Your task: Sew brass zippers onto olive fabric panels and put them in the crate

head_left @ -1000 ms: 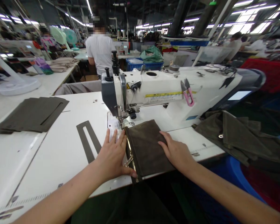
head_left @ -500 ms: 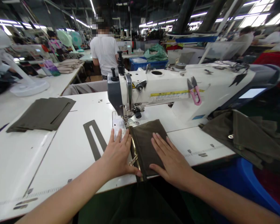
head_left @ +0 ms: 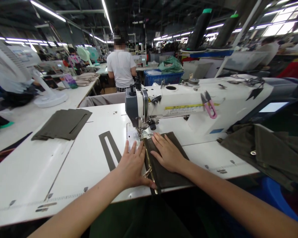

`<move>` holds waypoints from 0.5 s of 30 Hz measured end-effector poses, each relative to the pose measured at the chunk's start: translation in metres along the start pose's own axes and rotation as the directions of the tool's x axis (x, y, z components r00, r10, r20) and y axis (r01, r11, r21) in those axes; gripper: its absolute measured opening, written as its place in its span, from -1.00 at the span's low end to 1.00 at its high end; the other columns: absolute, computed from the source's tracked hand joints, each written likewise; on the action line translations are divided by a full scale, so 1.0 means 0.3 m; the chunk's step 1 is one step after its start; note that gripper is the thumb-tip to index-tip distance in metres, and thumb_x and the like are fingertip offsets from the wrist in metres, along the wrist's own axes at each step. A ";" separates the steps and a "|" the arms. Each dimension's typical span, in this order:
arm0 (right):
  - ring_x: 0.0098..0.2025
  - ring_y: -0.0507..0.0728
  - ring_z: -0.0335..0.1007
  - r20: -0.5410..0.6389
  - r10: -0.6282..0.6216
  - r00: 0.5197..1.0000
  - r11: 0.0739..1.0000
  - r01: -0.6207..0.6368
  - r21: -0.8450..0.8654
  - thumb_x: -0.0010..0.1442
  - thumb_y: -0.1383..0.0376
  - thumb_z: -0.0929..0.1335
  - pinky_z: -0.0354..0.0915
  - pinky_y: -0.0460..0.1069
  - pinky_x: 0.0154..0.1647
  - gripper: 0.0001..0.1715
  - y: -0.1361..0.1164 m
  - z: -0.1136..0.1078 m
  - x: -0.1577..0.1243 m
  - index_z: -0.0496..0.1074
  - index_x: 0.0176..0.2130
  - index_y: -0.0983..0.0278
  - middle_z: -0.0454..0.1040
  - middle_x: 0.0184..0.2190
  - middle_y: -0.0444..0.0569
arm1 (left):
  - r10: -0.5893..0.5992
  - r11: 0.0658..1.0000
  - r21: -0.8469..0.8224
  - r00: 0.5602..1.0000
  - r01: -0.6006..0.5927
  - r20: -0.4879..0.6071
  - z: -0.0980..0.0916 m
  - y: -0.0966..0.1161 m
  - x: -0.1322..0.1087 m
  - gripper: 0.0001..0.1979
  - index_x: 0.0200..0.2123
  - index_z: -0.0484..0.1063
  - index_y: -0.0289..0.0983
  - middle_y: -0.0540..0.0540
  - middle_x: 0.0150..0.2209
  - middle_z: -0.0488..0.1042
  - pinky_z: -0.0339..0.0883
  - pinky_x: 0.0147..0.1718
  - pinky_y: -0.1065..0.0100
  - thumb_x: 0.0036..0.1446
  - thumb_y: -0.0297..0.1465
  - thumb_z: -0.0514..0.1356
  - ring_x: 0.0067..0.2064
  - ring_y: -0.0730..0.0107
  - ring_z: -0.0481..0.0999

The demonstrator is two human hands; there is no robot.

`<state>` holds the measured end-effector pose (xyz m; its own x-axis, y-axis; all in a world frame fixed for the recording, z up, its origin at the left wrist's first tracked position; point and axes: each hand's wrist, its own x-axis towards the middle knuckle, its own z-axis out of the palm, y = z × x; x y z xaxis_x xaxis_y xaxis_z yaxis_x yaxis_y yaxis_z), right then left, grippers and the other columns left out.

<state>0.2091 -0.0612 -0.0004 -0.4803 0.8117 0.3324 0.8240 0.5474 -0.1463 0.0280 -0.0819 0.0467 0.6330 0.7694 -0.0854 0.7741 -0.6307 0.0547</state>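
Fingers of left hand [head_left: 132, 162] and right hand [head_left: 167, 152] spread flat — pressing olive fabric [head_left: 169, 165].

garment factory | sewing machine [head_left: 188, 102] | cut fabric stacks [head_left: 63, 124] | rows of worktables [head_left: 72, 91]

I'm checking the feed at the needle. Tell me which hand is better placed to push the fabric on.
Likely the right hand: it lies flat on the fabric, fingertips near the needle. The left hand rests beside the zipper.

left hand [head_left: 132, 163] flat beside zipper [head_left: 149, 165] | right hand [head_left: 167, 152] flat on olive fabric [head_left: 171, 173] | sewing machine [head_left: 188, 102] behind
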 end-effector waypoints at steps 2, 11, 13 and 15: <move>0.25 0.24 -0.10 -0.063 -0.088 0.994 0.995 0.091 0.038 0.23 0.26 0.18 -0.03 0.23 0.20 -0.48 0.009 0.003 -0.011 0.19 0.11 0.50 0.08 0.19 0.24 | -0.011 0.999 -0.031 0.999 0.010 -0.036 0.003 0.007 -0.013 0.21 0.18 0.03 -0.52 -0.45 0.22 -0.05 -0.41 0.14 -0.22 -0.37 0.26 0.14 0.23 -0.27 -0.12; 0.12 0.17 0.18 -0.085 -0.158 0.984 0.981 0.166 0.102 0.23 0.36 0.15 0.14 0.13 0.13 -0.59 0.000 0.005 -0.014 0.33 0.02 0.42 0.31 0.07 0.13 | 0.174 0.957 -0.201 0.968 -0.210 -0.182 0.004 0.094 -0.253 -0.76 -0.09 0.37 -0.11 -0.05 0.09 0.30 -0.25 0.19 -0.12 0.17 -0.29 0.07 0.14 0.19 0.23; 0.16 0.17 0.12 -0.038 -0.163 0.986 0.983 0.165 0.077 0.24 0.39 0.12 0.09 0.18 0.15 -0.56 -0.013 -0.001 -0.013 0.26 0.07 0.43 0.25 0.11 0.13 | 0.115 0.982 -0.118 0.965 -0.145 -0.235 0.011 0.048 -0.289 -0.58 0.09 0.22 -0.20 -0.16 0.16 0.20 -0.15 0.18 -0.11 0.16 -0.26 0.08 0.17 0.13 0.17; 0.20 0.18 0.03 0.010 -0.165 0.986 0.984 0.164 0.062 0.24 0.38 0.10 0.02 0.24 0.17 -0.52 -0.029 -0.008 -0.014 0.19 0.13 0.42 0.19 0.15 0.11 | -0.002 1.000 -0.001 0.953 0.001 -0.303 0.025 -0.013 -0.314 -0.30 0.21 -0.01 -0.37 -0.35 0.20 0.06 -0.07 0.13 -0.16 0.11 -0.15 0.12 0.21 -0.03 0.07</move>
<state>0.2047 -0.0697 0.0018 -0.6129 0.7122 0.3422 0.7136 0.6849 -0.1473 -0.0348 -0.1527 0.0471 0.6055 0.7649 0.2199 0.7749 -0.6296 0.0560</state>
